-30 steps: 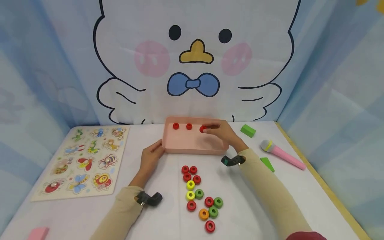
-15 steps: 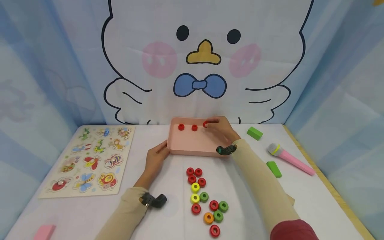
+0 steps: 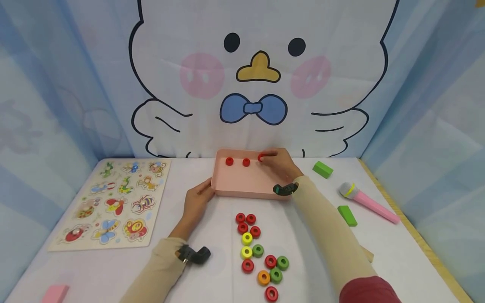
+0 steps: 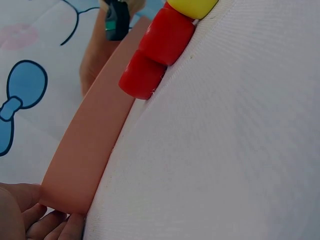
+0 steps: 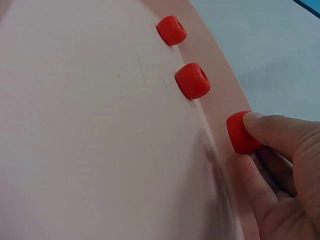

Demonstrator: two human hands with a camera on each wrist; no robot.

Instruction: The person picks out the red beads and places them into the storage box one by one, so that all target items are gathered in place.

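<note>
The pink tray [image 3: 242,183] stands near the back of the white table, and it serves here as the landmark. The right hand [image 3: 280,165] reaches into the tray's far right part and pinches a red bead [image 5: 241,132] between the thumb and the curled fingers; the bead touches the far wall of the tray. Two other red beads [image 3: 238,161] already lie along the same wall, to the left of the held one, each a little apart from the next. The left hand [image 3: 197,198] rests against the tray's near left corner with relaxed fingers, touching the wall and gripping nothing. In front of the tray, a loose cluster of beads [image 3: 259,252] in red, yellow, green and orange waits on the cloth. To do this step well, it seems wise to lower the bead until it sits flat on the tray floor, in line with the two others and with a similar gap, and to open the fingers gently so it does not roll. The left hand should hold the tray steady against sliding.
</note>
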